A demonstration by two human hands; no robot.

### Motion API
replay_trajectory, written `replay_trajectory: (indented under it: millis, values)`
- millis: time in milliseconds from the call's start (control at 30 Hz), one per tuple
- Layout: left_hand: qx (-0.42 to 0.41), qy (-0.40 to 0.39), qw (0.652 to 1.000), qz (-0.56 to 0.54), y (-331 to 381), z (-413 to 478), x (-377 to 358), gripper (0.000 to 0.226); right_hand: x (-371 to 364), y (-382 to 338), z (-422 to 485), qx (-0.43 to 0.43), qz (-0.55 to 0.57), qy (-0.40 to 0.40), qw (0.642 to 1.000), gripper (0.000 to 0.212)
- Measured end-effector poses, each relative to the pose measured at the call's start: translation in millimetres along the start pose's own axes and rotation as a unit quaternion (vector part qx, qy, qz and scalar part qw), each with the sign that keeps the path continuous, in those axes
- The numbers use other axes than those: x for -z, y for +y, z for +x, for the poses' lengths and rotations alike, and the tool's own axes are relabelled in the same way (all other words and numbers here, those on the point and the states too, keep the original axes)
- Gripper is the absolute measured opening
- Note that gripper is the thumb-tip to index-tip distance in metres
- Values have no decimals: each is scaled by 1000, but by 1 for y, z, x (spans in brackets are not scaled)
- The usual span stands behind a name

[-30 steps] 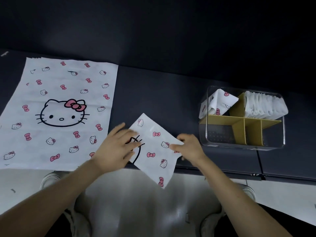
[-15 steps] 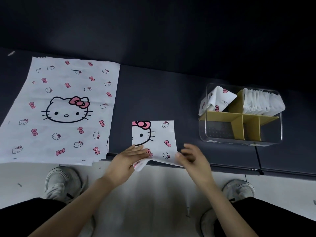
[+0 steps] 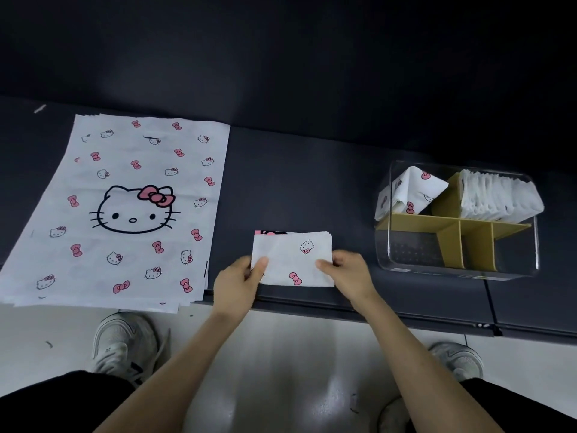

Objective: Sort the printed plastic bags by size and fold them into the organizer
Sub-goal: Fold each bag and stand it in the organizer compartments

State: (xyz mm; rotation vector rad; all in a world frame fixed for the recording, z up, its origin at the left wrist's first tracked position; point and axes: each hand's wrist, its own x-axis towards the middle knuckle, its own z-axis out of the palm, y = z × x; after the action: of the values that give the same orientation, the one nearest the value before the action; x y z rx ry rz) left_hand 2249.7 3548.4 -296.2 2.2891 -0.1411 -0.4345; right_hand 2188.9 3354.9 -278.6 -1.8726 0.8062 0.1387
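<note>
A small white bag (image 3: 293, 259) printed with cat faces and pink bows lies folded in half near the table's front edge. My left hand (image 3: 239, 282) pinches its left edge and my right hand (image 3: 351, 275) pinches its right edge. To the left lies a stack of large printed bags (image 3: 125, 210), flat on the table. The clear organizer (image 3: 459, 254) with yellow dividers stands at the right; one folded printed bag (image 3: 409, 192) sits in its back-left compartment and several folded white bags (image 3: 499, 198) fill the back-right one. The front compartments look empty.
The dark table (image 3: 296, 182) runs across the view, with a dark wall behind it. Its front edge passes just below my hands. My two shoes (image 3: 125, 342) stand on the pale floor beneath.
The small bag went from tilted and unfolded to squared with the table edge, then was folded in half upward. Both hands now grip its sides.
</note>
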Motion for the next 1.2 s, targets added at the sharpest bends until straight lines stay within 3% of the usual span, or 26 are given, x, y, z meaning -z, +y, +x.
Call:
replay_trajectory:
  millis: [100, 233, 467, 567, 667, 767, 833, 867, 967, 1033, 1067, 1100, 1133, 1200]
  values:
    - [36, 72, 997, 6, 11, 2, -8, 30, -4, -2, 4, -35, 18, 21, 999, 44]
    - [65, 146, 987, 15, 20, 0, -20, 33, -3, -4, 4, -73, 36, 33, 996, 38]
    - [36, 161, 974, 157, 17, 20, -28, 25, -10, -6, 4, -86, 12, 74, 994, 41]
    - [-45, 200, 950, 235, 8, 23, -29, 13, -10, -8, 3, -88, 4, 74, 993, 43]
    - [-189, 228, 903, 312, -1, 28, -28, 41, -8, -9, 4, -86, -3, 65, 994, 45]
    - [-363, 132, 871, 303, -4, 38, -29, 51, -9, -8, 7, -79, -15, 68, 994, 45]
    - [-355, 24, 892, 279, -8, 38, -27, 41, -10, -6, 8, -74, -19, 68, 995, 43]
    - [-326, -13, 904, 276, -8, 38, -26, 46, -10, -5, 8, -73, -19, 67, 995, 43]
    - [-306, -44, 896, 320, -9, 37, -26, 63, -10, -7, 6, -88, -21, 74, 993, 36]
    - [-305, -51, 886, 345, -9, 36, -28, 66, -17, -11, -1, -78, -67, 122, 987, 14]
    - [-302, -49, 885, 351, -8, 36, -28, 67, -22, -8, -5, -36, -156, 177, 971, 7]
    - [-299, -48, 886, 351, -8, 36, -28, 68, -29, -4, -10, 31, -258, 232, 937, 26]
    - [-295, -52, 888, 350, -8, 35, -28, 69, -37, 1, -13, 92, -339, 244, 904, 41]
    - [-298, -50, 889, 344, -9, 35, -28, 68, -53, 9, -11, 193, -410, 186, 872, 49]
